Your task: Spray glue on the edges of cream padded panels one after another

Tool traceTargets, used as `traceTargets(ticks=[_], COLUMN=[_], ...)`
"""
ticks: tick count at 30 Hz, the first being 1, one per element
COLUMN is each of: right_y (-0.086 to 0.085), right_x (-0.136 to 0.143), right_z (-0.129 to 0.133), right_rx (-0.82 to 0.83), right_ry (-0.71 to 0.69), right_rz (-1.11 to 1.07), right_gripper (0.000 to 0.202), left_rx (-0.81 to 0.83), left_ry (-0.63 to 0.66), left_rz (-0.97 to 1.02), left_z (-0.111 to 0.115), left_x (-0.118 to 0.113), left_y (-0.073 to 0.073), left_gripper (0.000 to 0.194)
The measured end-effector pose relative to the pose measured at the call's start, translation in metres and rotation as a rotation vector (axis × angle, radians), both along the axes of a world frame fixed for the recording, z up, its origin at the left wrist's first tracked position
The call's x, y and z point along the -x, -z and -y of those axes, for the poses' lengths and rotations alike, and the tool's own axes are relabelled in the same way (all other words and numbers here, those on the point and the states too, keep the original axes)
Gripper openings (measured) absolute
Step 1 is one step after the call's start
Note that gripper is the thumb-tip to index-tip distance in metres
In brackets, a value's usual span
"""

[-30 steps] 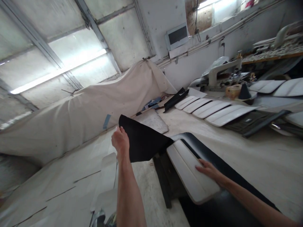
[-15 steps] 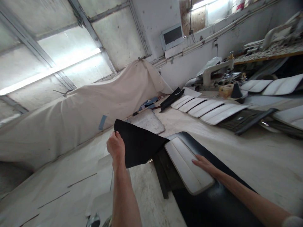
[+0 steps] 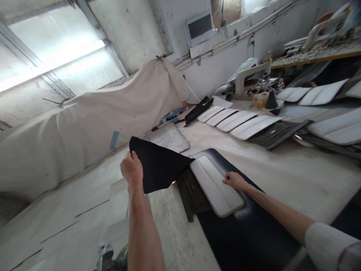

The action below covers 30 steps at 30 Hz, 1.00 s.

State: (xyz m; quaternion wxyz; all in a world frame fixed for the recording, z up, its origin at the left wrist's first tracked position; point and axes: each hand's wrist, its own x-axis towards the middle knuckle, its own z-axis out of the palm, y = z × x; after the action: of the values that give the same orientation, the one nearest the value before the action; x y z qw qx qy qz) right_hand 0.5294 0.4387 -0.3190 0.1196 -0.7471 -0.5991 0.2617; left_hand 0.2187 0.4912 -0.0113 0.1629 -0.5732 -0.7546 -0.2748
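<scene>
My left hand (image 3: 132, 165) is closed on the left edge of a black fabric piece (image 3: 158, 163) and holds it raised off the table. The fabric's right corner meets the top of a white padded panel (image 3: 216, 184) with a lengthwise crease. At the panel's right edge, my right hand (image 3: 235, 180) has its fingers curled in, gripping the edge; the fingertips are partly hidden. A dark olive fabric piece (image 3: 194, 190) with a strip along its side shows from under the panel. Beneath them lies a large black sheet (image 3: 225, 241).
Several white panels (image 3: 238, 122) lie in an overlapping row beyond, with more on the right. A sewing machine (image 3: 251, 77) and a black thread cone (image 3: 271, 100) stand at the back. A beige cloth cover (image 3: 118, 113) drapes along the left, beside a grey-white board (image 3: 170, 137).
My right hand has gone from lying with fingers stretched on the white panel to curled fingers at its edge. My left hand still holds the black fabric up. The camera view has shifted.
</scene>
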Motion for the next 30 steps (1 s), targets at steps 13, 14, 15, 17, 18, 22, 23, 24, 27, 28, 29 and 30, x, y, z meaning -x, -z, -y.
traceTargets(ticks=[13, 14, 15, 17, 18, 22, 23, 24, 27, 28, 29, 30], right_y=[-0.007, -0.012, -0.017, -0.028, -0.033, -0.04, -0.038, -0.035, -0.026, -0.024, -0.023, -0.022], right_x=[0.019, 0.022, 0.027, 0.04, 0.05, 0.102, 0.114, 0.124, 0.129, 0.123, 0.112, 0.1], right_z=[0.016, 0.016, 0.016, 0.014, 0.013, 0.007, 0.005, 0.004, -0.002, -0.004, -0.006, -0.008], right_rx=[-0.165, -0.197, -0.23, -0.293, -0.324, -0.407, -0.406, -0.395, -0.335, -0.314, -0.299, -0.287], right_ry=[0.047, 0.039, 0.028, 0.0, -0.017, -0.122, -0.15, -0.172, -0.182, -0.175, -0.172, -0.171], right_rz=[0.222, 0.24, 0.254, 0.266, 0.266, 0.254, 0.254, 0.255, 0.263, 0.265, 0.265, 0.264], right_gripper=[0.026, 0.025, 0.023, 0.02, 0.02, 0.048, 0.056, 0.061, 0.05, 0.039, 0.028, 0.02], left_rx=[-0.024, -0.02, -0.015, -0.005, -0.002, 0.002, 0.001, -0.002, -0.012, -0.017, -0.021, -0.024], left_ry=[0.007, 0.013, 0.018, 0.026, 0.027, 0.026, 0.027, 0.026, 0.022, 0.022, 0.023, 0.029], left_rz=[0.005, 0.008, 0.011, 0.018, 0.021, 0.029, 0.031, 0.034, 0.052, 0.062, 0.073, 0.086], left_z=[0.0, 0.0, 0.001, 0.001, 0.001, 0.001, 0.001, 0.001, 0.001, 0.002, 0.004, 0.007], left_x=[0.004, 0.004, 0.004, 0.004, 0.004, 0.003, 0.003, 0.003, 0.004, 0.005, 0.006, 0.006], left_y=[0.001, 0.001, 0.002, 0.003, 0.003, 0.006, 0.007, 0.008, 0.008, 0.007, 0.005, 0.004], left_gripper=[0.033, 0.033, 0.033, 0.034, 0.034, 0.034, 0.034, 0.034, 0.034, 0.034, 0.034, 0.035])
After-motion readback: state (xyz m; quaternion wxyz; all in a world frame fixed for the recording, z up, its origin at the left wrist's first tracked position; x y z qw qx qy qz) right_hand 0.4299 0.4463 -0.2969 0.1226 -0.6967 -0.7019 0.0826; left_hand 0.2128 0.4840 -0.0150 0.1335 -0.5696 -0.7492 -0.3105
